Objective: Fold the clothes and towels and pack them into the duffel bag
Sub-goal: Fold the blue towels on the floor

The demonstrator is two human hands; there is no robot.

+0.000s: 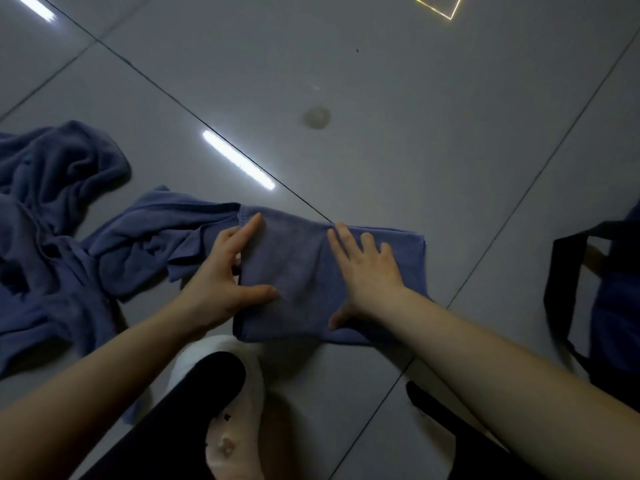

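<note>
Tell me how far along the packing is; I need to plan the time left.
Done: nothing clearly packed; the duffel bag sits at the right edge, contents unclear. In hand: the left hand and right hand press a partly folded blue towel on the floor. Left: the crumpled blue pile remains unfolded.

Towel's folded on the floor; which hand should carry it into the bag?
Probably the right hand: it rests flat on the folded towel, nearer the duffel bag at the right edge.
</note>
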